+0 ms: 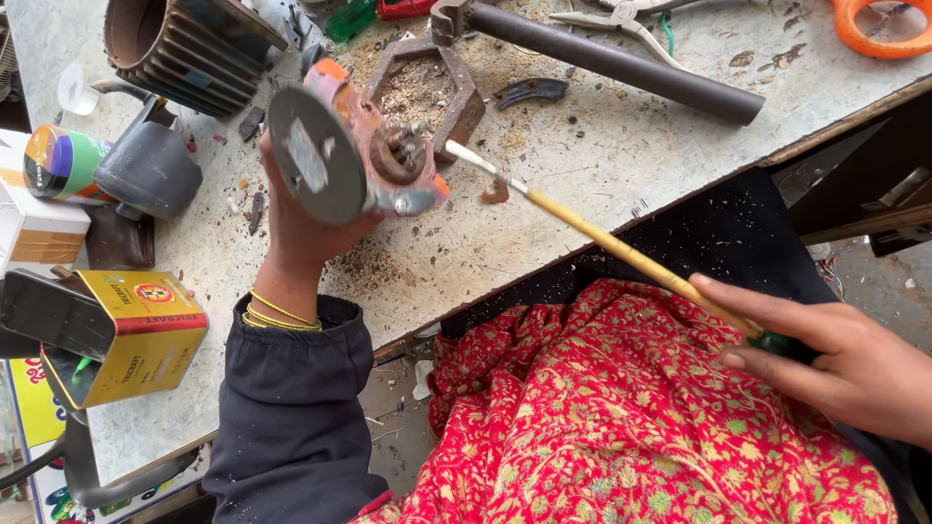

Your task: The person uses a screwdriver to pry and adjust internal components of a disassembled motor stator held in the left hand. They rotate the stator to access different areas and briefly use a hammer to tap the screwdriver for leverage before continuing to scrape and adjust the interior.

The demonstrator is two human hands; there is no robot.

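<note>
My left hand (296, 228) holds a worn orange metal machine part (364, 155) with a grey round disc on its near face, lifted just above the workbench (544, 223). My right hand (835, 354) grips the green handle end of a long yellow brush-like tool (602, 238). Its pale tip touches the part's right side next to a rusty round hub. Yellow bangles sit on my left wrist, above a dark sleeve. Red patterned cloth covers my lap.
A yellow tin (131, 335) stands at the left bench edge, with a grey jug (150, 170) and finned cylinder (189, 44) behind. A hexagonal metal frame (461, 97), dark pipe (621, 63), pliers (631, 24) and orange scissors (879, 29) lie at the back.
</note>
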